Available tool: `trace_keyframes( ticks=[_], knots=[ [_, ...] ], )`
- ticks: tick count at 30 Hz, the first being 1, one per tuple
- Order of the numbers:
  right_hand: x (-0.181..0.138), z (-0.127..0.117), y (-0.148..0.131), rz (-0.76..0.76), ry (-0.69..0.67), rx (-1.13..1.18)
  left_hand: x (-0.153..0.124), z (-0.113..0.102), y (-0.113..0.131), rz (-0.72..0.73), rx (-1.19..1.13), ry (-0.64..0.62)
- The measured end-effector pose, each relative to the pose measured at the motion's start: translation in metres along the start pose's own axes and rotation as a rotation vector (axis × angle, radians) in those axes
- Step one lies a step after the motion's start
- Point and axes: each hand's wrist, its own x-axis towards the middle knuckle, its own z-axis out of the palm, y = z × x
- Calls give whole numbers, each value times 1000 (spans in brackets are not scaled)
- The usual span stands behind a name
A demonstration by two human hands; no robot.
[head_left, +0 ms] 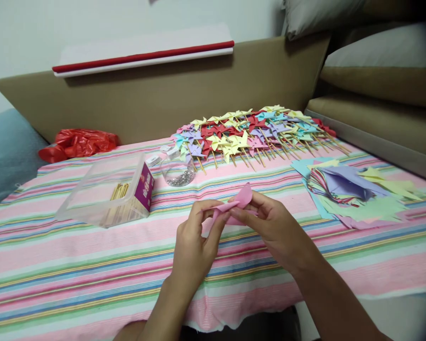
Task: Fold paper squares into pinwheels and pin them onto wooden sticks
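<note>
Pink paper [240,199]: one folded piece, held in the air above the striped cloth [92,265], near the front middle of the table. Its long axis runs roughly left to right and rises a little toward the right, where a rounded flap points up and away from the person. Left hand [195,246]: thumb and fingers pinched together on the paper's left end. Right hand [277,227]: fingers closed on its right part, below the flap. Behind the hands are a jar [179,173] of small silvery bits and a spread of pinwheels [255,130] on sticks. To the right lies a paper stack [355,194] in mixed colours. To the left are a clear box [110,194] of sticks and, further back, a red bag [78,142].
</note>
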Motion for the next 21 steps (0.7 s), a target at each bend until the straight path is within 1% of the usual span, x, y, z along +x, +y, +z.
trace_keyframes(
  ticks=[4, 9, 15, 21],
  knots=[
    [1, 1, 3, -35, 57, -52, 0, -2, 3, -27, 27, -38],
    [2, 2, 5, -46, 89, -48, 0, -2, 2, 9, 110, -25],
    [3, 3, 5, -57, 93, -41, 1, -2, 1, 59, 134, -14],
    [3, 0, 6, -131, 84, -159, 1, -4, 1, 100, 110, -1]
  ],
)
